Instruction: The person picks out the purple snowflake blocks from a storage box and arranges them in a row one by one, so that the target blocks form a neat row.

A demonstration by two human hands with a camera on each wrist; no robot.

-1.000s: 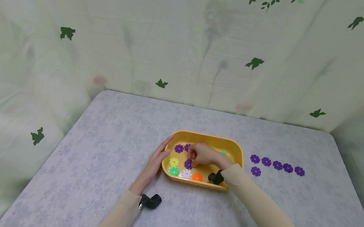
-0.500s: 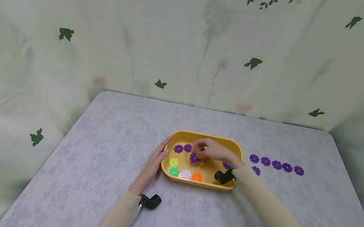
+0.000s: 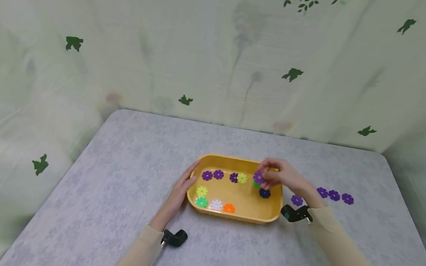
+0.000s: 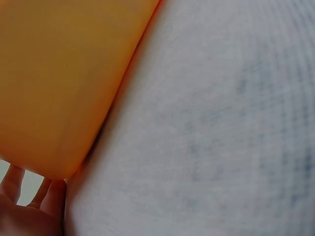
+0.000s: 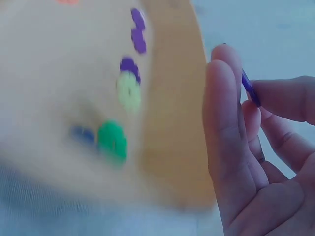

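My right hand (image 3: 283, 175) pinches a purple flower-shaped plastic disc (image 3: 258, 177) between thumb and fingers, over the right part of a yellow tray (image 3: 244, 203). In the right wrist view this purple disc (image 5: 250, 89) shows edge-on. With fairly straight fingers, my left hand (image 3: 178, 192) rests along the tray's left side; in the left wrist view its fingers (image 4: 51, 199) touch the outer wall. Inside the tray lie several similar discs: purple ones (image 3: 207, 175) at the back left, a yellow one (image 3: 242, 178), a dark blue one (image 3: 264, 193) and a green one (image 5: 112, 141) at the right.
Along the tray's front edge are green (image 3: 201, 202), white (image 3: 216, 205) and orange (image 3: 229, 208) discs. Right of the tray, purple discs (image 3: 334, 195) form a row on the grey table (image 3: 145, 150), partly behind my right arm. A patterned curtain (image 3: 208, 50) surrounds the table.
My right hand has lifted a purple disc from the tray's middle and carried it right, toward the tray's right rim. The left hand has stayed at the tray's side.
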